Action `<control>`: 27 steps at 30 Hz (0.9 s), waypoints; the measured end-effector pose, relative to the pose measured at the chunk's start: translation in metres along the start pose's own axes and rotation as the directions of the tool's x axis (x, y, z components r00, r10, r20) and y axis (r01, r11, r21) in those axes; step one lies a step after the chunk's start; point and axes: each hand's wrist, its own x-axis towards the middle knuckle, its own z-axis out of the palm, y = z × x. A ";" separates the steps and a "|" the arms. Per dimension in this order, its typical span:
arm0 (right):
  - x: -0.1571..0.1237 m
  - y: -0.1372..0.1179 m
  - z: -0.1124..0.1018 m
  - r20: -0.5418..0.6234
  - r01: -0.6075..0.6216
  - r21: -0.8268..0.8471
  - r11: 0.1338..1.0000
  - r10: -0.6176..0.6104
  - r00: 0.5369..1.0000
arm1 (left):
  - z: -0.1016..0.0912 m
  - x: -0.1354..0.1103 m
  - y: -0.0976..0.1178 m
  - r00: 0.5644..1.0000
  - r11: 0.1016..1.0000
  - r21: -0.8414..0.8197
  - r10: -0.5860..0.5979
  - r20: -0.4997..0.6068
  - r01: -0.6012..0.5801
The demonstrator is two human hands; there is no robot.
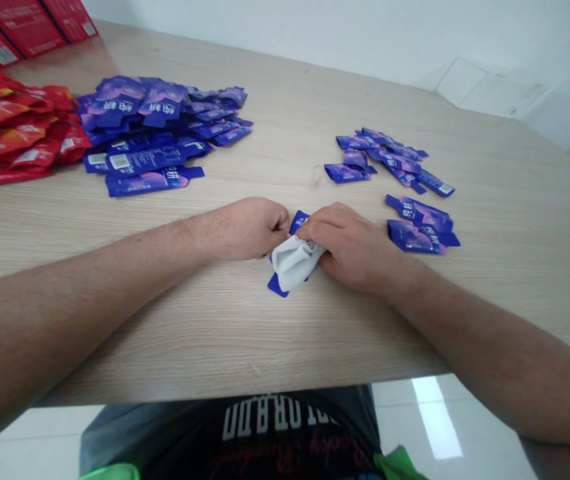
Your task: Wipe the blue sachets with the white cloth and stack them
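Observation:
A blue pouch [297,223] lies on the wooden table [285,320] between my two hands, mostly covered. My left hand [245,229] is closed and pinches the pouch's left edge. My right hand [352,247] is closed round a white cloth [293,262] that rests on top of the pouch. Only the pouch's top corner and its lower corner [277,285] show from under the cloth and fingers.
A big heap of blue pouches [149,130] lies at the back left, beside a pile of red pouches [9,133] and red boxes [29,27]. A smaller spread of blue pouches [389,160] and two more blue pouches [419,227] lie to the right.

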 end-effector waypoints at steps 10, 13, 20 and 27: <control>-0.001 0.005 -0.001 0.011 0.004 0.022 1.000 -0.004 1.000 | -0.001 -0.001 0.001 1.000 1.000 0.001 0.004 0.003 -0.004; -0.002 0.003 -0.001 0.057 0.093 0.080 0.992 -0.098 0.994 | -0.001 -0.001 0.001 0.999 0.999 0.014 0.038 -0.005 -0.038; -0.001 0.001 -0.002 0.056 0.041 0.037 0.998 -0.043 0.998 | -0.001 -0.001 0.002 1.000 1.000 0.012 0.018 -0.002 -0.018; -0.001 0.006 -0.003 0.009 -0.047 0.002 0.999 0.047 0.999 | -0.002 -0.001 0.003 1.000 1.000 -0.002 -0.010 0.008 0.010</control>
